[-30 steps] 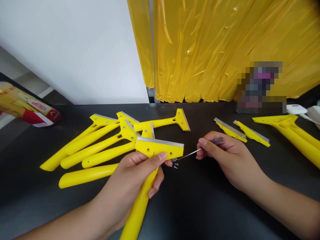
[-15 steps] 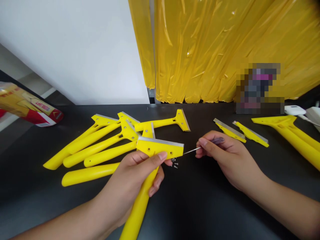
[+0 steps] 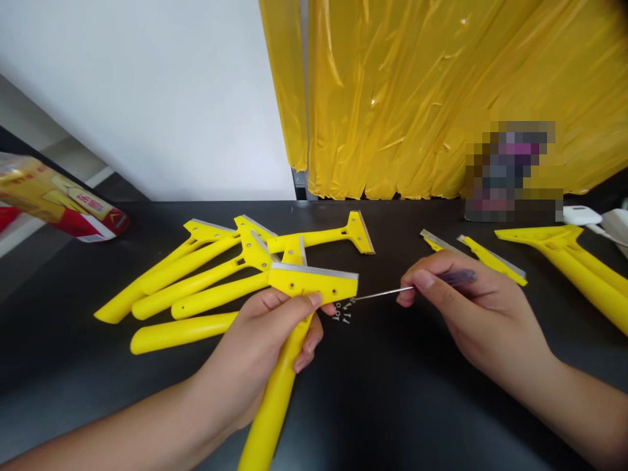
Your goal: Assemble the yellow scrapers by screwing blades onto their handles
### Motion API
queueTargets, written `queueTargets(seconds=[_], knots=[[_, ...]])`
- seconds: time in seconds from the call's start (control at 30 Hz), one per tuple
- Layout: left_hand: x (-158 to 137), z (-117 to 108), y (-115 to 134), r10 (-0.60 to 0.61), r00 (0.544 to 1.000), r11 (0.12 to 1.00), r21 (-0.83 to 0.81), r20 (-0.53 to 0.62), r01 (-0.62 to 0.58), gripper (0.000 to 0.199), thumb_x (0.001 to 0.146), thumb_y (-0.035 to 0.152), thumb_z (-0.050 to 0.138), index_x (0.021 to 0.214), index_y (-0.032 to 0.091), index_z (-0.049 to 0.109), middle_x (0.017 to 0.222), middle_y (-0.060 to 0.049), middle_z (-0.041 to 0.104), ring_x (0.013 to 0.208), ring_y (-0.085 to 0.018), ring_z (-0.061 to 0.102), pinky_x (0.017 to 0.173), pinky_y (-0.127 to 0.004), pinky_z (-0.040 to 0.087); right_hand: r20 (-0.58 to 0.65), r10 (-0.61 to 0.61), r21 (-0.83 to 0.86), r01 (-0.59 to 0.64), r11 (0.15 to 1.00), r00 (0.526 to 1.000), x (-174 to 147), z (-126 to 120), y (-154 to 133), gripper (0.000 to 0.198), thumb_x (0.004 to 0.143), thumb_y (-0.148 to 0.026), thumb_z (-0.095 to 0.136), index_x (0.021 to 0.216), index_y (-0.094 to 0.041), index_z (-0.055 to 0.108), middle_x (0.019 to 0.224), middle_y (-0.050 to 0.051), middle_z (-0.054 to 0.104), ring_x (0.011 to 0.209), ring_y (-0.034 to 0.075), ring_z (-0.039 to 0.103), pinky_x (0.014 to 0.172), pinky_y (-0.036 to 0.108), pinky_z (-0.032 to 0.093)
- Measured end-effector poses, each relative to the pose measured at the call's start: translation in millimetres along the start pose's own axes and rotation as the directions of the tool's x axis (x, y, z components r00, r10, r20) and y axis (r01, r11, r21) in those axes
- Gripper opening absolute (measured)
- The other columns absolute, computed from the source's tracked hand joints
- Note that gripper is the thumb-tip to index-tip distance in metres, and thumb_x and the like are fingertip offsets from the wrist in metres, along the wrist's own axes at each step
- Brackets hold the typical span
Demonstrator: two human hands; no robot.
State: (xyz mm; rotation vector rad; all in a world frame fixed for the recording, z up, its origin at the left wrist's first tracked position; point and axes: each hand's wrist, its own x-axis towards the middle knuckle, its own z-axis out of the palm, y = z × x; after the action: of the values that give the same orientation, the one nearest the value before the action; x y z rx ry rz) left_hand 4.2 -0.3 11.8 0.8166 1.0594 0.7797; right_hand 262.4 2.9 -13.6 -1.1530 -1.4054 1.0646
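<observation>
My left hand (image 3: 275,333) is closed around the neck of a yellow scraper (image 3: 314,281), thumb across the base of its head. The scraper's silver blade edge faces away from me, and two dark holes show in the yellow face. Between the thumb and fingers of my right hand (image 3: 456,301) is a small screwdriver (image 3: 458,278) with a translucent purplish handle. Its thin shaft points left, with the tip just right of the scraper head. Several tiny screws (image 3: 346,310) lie on the black table below and behind that tip.
Several yellow scrapers (image 3: 206,291) lie overlapping at the left. Two loose blade pieces (image 3: 495,260) and larger yellow handles (image 3: 554,252) lie at the right. A red-and-gold package (image 3: 73,203) stands far left; a white device (image 3: 581,215) sits far right. Yellow plastic sheeting (image 3: 392,98) hangs behind.
My right hand has moved right with the screwdriver, drawing its tip away from the scraper head and nearer the screws. My left hand still holds the scraper in nearly the same place.
</observation>
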Motion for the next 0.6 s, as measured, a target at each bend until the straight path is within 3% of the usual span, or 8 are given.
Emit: queueTargets(seconds=[0.3,0.6], knots=[[2,1,-1,0.004,1.000,1.000,-0.014,-0.013,-0.004,0.028,0.100,0.037,0.062,0.088,0.015,0.072,0.055,0.001,0.055,0.047,-0.010,0.044,0.049,-0.023,0.032,-0.004,-0.017,0.058,0.017,0.998,1.000,-2,-2,-2,0.010,0.100,-0.034,0.073,0.095,-0.026,0.076,0.084,0.001,0.074,0.081,0.018,0.067,0.074,0.031,0.050],[-2,3,-3,-0.066,0.997,0.997,-0.031,0.043,0.067,0.027,0.099,0.038,0.066,0.089,0.014,0.072,0.053,0.002,0.053,0.047,-0.009,0.043,0.049,-0.022,0.032,0.035,-0.213,0.215,0.200,0.956,0.976,-14,-2,-14,0.012,0.105,-0.026,0.063,0.102,-0.025,0.074,0.085,0.004,0.073,0.081,0.022,0.068,0.078,0.041,0.052]])
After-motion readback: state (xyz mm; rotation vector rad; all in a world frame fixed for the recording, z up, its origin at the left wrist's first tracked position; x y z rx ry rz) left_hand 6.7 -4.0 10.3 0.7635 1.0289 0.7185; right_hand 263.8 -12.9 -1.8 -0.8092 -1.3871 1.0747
